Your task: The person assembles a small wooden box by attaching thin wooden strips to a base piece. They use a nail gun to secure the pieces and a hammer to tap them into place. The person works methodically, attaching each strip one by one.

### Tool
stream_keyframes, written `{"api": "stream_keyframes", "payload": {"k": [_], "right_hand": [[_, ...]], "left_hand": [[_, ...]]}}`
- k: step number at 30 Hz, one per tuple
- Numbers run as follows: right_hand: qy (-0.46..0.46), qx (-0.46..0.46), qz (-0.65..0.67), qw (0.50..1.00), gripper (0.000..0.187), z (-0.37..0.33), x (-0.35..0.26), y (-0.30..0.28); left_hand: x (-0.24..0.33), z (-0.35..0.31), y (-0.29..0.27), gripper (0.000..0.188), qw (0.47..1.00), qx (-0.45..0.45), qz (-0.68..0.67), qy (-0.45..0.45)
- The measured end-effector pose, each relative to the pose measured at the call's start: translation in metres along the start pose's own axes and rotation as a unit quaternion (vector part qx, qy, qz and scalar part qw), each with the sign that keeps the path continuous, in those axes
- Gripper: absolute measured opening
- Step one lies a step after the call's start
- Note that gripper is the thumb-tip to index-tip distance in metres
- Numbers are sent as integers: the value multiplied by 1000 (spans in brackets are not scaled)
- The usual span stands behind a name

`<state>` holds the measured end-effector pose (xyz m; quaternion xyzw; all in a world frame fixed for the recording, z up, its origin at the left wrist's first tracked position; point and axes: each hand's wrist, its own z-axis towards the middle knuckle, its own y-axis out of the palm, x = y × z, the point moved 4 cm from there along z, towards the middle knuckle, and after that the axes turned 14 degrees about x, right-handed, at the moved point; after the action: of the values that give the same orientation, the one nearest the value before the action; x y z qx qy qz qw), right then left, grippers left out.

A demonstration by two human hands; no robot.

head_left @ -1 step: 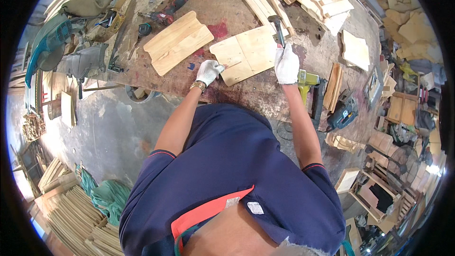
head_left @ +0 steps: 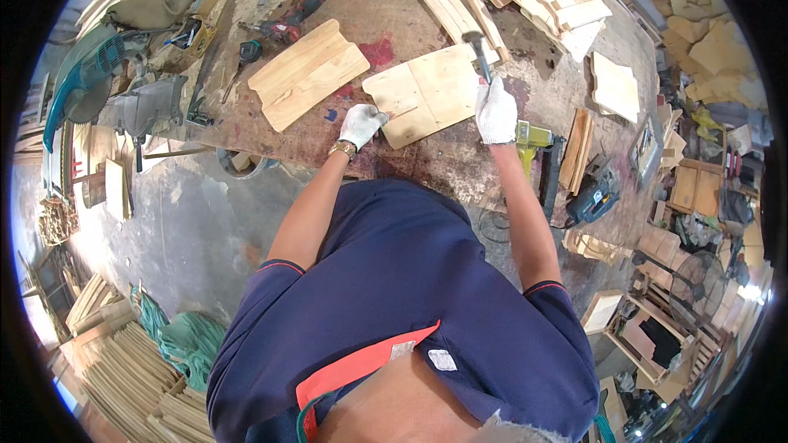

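My right hand [head_left: 497, 112], in a white knit glove, is wrapped round the handle of a hammer [head_left: 476, 43]. The hammer's dark head is raised above the right end of a pale wooden panel [head_left: 423, 94]. This panel lies on the workbench [head_left: 328, 148] and has a seam across its middle and a short dark line on its left half. By the panel's lower left edge is my left hand [head_left: 362, 126], also gloved, with a watch at the wrist. Its fingers are curled closed; what they hold, if anything, is hidden. A second panel [head_left: 308, 74] with wavy ends lies to the left.
A red-black cordless drill [head_left: 291, 18] and a tape measure [head_left: 250, 51] lie at the far left. Right of my right hand are a yellow-green nail gun [head_left: 533, 135], wood strips [head_left: 577, 152] and a blue power tool [head_left: 593, 198]. Stacked wood pieces [head_left: 566, 4] lie far right. A mitre saw [head_left: 86, 74] stands left.
The hammer's head has shifted slightly toward the left and nearer to me, tilting in my right hand. My left hand and the panel stay in place.
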<state>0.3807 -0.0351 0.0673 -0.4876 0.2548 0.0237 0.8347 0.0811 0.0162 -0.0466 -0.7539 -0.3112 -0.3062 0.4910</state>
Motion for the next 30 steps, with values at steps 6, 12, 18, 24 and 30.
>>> {"api": "stream_keyframes", "payload": {"k": [6,12,18,24,30], "right_hand": [[-50,-98,-118,987,32,17,1,-2],[33,-159,-149,975,35,-20,18,20],[56,17,-49,997,33,-37,31,10],[81,-110,-127,982,29,-54,39,41],[76,0,-68,995,31,-54,38,36]], "left_hand": [[2,-3,-1,46,999,-18,-22,-21],[6,7,-4,44,998,-20,-47,-37],[2,8,-1,47,999,-31,-22,-12],[0,14,-2,52,992,-98,-53,-64],[1,17,-4,53,991,-106,-49,-62]]}}
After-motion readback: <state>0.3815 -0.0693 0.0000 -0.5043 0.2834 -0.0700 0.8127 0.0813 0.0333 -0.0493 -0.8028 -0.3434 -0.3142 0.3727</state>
